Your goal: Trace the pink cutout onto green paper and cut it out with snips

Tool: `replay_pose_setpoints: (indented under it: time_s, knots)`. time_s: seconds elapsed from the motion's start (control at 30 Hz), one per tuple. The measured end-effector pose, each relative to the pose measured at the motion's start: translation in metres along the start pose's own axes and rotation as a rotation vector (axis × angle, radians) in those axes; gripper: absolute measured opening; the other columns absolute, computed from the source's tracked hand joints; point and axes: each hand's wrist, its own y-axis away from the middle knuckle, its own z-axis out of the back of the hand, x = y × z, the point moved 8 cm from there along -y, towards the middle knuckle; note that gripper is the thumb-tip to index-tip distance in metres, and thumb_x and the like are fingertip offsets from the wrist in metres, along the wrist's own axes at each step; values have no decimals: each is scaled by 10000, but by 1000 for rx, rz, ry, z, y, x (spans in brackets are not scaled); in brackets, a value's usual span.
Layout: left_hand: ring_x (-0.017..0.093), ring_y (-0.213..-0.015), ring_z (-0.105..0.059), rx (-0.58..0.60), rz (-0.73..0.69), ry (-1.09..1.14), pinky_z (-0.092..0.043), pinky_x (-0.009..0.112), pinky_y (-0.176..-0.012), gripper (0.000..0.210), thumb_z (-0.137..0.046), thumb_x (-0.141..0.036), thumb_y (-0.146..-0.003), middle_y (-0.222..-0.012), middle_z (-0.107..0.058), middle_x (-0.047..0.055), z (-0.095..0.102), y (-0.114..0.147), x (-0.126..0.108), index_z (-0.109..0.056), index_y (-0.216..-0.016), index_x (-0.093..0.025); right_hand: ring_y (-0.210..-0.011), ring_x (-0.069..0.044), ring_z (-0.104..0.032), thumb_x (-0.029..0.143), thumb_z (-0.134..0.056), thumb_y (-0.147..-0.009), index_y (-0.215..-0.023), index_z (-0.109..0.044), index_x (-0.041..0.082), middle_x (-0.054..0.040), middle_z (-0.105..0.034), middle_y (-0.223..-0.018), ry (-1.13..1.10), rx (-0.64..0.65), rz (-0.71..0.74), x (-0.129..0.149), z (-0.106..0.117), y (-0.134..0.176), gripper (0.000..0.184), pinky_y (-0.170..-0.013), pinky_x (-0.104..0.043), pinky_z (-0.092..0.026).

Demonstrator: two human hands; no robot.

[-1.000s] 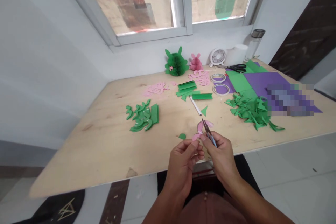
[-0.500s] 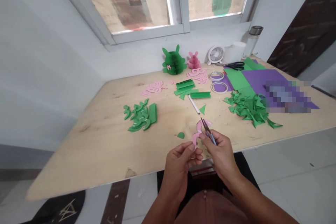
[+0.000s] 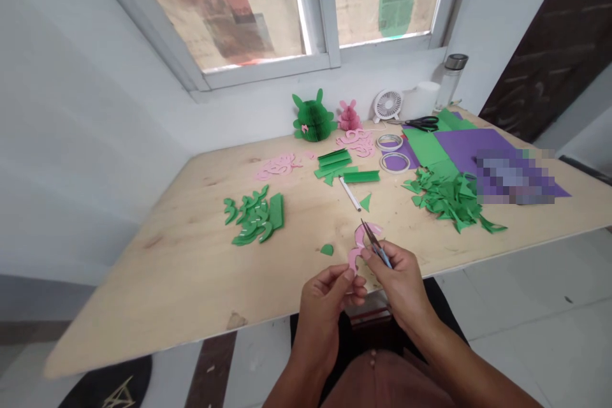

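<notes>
Near the table's front edge, a curvy pink paper cutout (image 3: 355, 256) is pinched at its lower end by my left hand (image 3: 332, 287). My right hand (image 3: 396, 268) grips a small pair of scissors (image 3: 371, 237) with blue handles, blades pointing away from me and lying over the pink paper. The right thumb also touches the paper's middle. Just left of the cutout lies a small green paper scrap (image 3: 327, 249). Beyond it are a green triangle (image 3: 366, 202) and a white pen (image 3: 350, 194).
Green cut pieces (image 3: 255, 220) lie to the left, green scraps (image 3: 449, 197) to the right. Farther back are folded green strips (image 3: 361, 176), pink scraps (image 3: 280, 166), tape rolls (image 3: 394, 162), black-handled scissors (image 3: 423, 123), purple paper (image 3: 471, 146), a small fan (image 3: 387, 106) and a bottle (image 3: 449, 84).
The camera view has shifted slightly, so the table things appear a little lower and to the left. Both hands keep their hold on the pink paper and the scissors.
</notes>
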Motion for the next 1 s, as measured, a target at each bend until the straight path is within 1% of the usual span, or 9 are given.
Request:
replay_pose_setpoints:
  time_s: [0.1, 0.2, 0.3, 0.47, 0.57, 0.7, 0.8, 0.9, 1.0]
  knots:
    - [138, -623, -610, 1, -78, -45, -503, 241, -592, 246, -763, -290, -639, -730, -691, 53, 3, -1, -11, -720, -820, -129, -534, -101, -330, 327, -621, -792, -658, -608, 157, 47, -422, -563, 7, 45, -1, 2, -2, 3, 218, -496, -224, -267]
    - [126, -640, -587, 14, -153, -119, -493, 229, -608, 219, -755, -281, -648, -755, -684, 46, 1, -2, -25, -731, -809, -134, -538, -103, -354, 321, -628, -783, -645, -623, 155, 43, -445, -562, 27, 80, 14, 6, -3, 6, 216, -503, -221, -281]
    - [130, -637, -573, 60, -184, -182, -478, 220, -586, 202, -755, -283, -641, -721, -679, 48, -7, -4, -36, -733, -773, -131, -559, -112, -400, 317, -628, -776, -645, -638, 152, 32, -486, -580, 49, 119, 39, 10, -5, 8, 211, -525, -221, -316]
    - [112, -549, -524, 129, -203, -235, -443, 205, -531, 175, -756, -282, -643, -610, -642, 31, -20, -5, -45, -718, -700, -120, -543, -112, -384, 321, -634, -757, -594, -598, 158, 34, -447, -553, 86, 162, 37, 12, -6, 10, 233, -502, -219, -308]
    - [103, -507, -500, 148, -195, -252, -432, 206, -518, 188, -755, -297, -651, -545, -602, 15, -22, -5, -44, -689, -637, -121, -560, -117, -390, 338, -620, -766, -615, -602, 159, 28, -449, -574, 90, 177, 37, 12, -6, 12, 235, -498, -217, -305]
    - [104, -490, -496, 163, -177, -256, -433, 214, -506, 219, -758, -319, -651, -537, -592, 12, -23, -4, -41, -673, -617, -120, -535, -107, -358, 333, -617, -763, -597, -596, 160, 37, -412, -553, 90, 180, 57, 11, -5, 12, 241, -472, -211, -280]
    - [101, -497, -489, 181, -104, -208, -428, 209, -496, 228, -763, -323, -645, -546, -581, 5, -25, -5, -36, -657, -603, -126, -507, -97, -325, 314, -613, -756, -553, -558, 166, 51, -370, -524, 85, 182, 80, 11, -4, 9, 257, -452, -206, -257]
    - [95, -545, -502, 177, -26, -147, -433, 196, -540, 198, -777, -280, -623, -594, -590, -1, -25, -10, -30, -644, -593, -136, -498, -92, -306, 294, -595, -761, -514, -501, 173, 57, -338, -511, 84, 213, 89, 12, -4, 6, 291, -448, -204, -239]
    - [89, -556, -495, 172, -9, -136, -430, 189, -571, 182, -777, -260, -622, -592, -580, -12, -28, -15, -29, -639, -595, -144, -510, -91, -303, 275, -574, -774, -533, -505, 170, 58, -330, -523, 72, 250, 68, 12, -3, 2, 272, -461, -207, -232]
